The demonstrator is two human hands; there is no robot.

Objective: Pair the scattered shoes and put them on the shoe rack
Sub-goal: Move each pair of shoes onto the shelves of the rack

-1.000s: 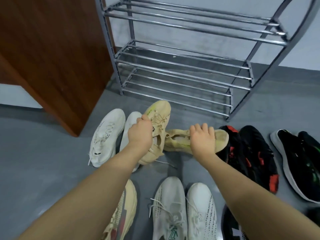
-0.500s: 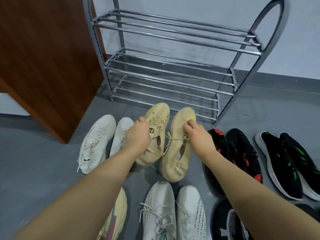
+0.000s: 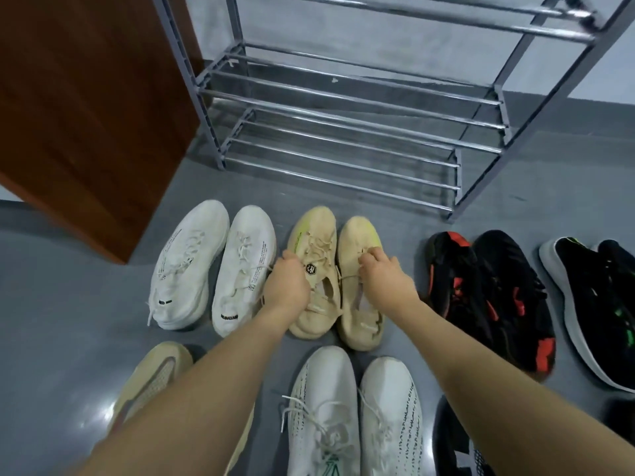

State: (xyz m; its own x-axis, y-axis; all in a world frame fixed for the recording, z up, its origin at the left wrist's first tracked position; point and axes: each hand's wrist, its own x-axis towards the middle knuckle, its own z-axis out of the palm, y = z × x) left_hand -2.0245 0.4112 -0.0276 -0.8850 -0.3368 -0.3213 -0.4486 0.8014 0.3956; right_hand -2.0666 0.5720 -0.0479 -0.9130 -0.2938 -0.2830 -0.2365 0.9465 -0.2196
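Two soft beige knit shoes with pale laces sit side by side on the grey floor [image 3: 68, 304], toes pointing at the rack. The left beige shoe [image 3: 314, 266] has a thin yellow-green stripe and a small dark badge on its tongue. The right beige shoe [image 3: 359, 269] has a bit of yellow at its toe. The left hand [image 3: 287, 286] is closed over the near side of the left beige shoe, its fingers [image 3: 287, 261] curled onto the laces. The right hand [image 3: 388, 280] pinches the laces of the right beige shoe with bent fingers [image 3: 372, 257]. Past the fingers stands the shiny grey metal shoe rack [image 3: 343, 132]; its bar shelves hold no shoes. Left of the left hand lie two white knit shoes [image 3: 213, 266] with little black letters. Right of the right hand lie black shoes with red patches [image 3: 491, 293], then black shoes with white soles [image 3: 591, 304]. Nearer than the hands are two white shoes with black dots [image 3: 354, 413], and a tan shoe [image 3: 154, 376] partly under the left arm. A brown wooden panel [image 3: 86, 115] stands far left.
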